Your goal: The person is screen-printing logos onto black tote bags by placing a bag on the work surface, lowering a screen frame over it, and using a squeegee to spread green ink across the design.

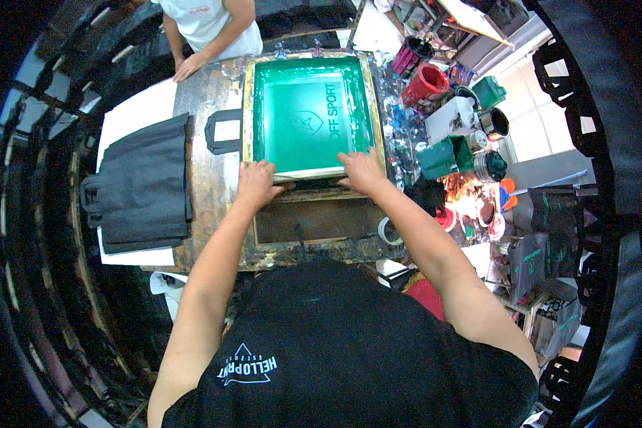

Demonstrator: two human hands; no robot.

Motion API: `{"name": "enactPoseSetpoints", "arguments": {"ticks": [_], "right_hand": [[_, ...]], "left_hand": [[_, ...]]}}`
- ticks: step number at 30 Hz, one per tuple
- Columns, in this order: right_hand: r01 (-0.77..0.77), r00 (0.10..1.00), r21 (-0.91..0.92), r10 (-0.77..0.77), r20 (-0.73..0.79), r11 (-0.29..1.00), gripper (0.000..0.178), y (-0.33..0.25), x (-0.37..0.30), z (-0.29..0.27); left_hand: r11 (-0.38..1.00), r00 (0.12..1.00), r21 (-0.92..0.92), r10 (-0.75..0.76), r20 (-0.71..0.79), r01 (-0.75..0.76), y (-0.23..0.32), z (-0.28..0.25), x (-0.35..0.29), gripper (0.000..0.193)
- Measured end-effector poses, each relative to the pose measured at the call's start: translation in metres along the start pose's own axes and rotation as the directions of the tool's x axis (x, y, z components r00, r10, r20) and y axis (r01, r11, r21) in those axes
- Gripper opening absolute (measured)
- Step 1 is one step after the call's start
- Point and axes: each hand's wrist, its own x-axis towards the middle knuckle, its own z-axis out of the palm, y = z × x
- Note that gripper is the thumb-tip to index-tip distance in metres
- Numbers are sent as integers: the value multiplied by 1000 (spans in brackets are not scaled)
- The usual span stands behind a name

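A screen printing frame with pale, paint-stained rails lies before me, its mesh coated in green ink with a dark lettered design. My left hand grips its near left corner, fingers over the top and thumb along the front. At the near right corner my right hand holds on likewise. Between them runs a pale bar along the near end. From under the frame's left side sticks out a black bag handle; the rest of that bag is hidden.
A pile of black bags lies on a white board to the left. Ink pots, including a red tub and a green container, crowd the right. A tape roll sits near my right forearm. Across the table, another person's hand rests.
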Motion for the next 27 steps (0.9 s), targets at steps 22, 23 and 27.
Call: {"name": "enactPoseSetpoints", "arguments": {"ticks": [22,23,27], "right_hand": [[115,913,108,-62,-403,987,50,-57,-31,28],[108,915,114,-54,-400,988,49,-57,-32,27],[106,911,128,-45,-411,986,46,-59,-33,16]], "left_hand": [[906,936,-392,-265,-232,159,-60,95,-59,90],[904,931,-396,-272,-245,160,-56,95,-61,89],[890,909,-436,-285,-303,133,-54,89,-65,92]]}}
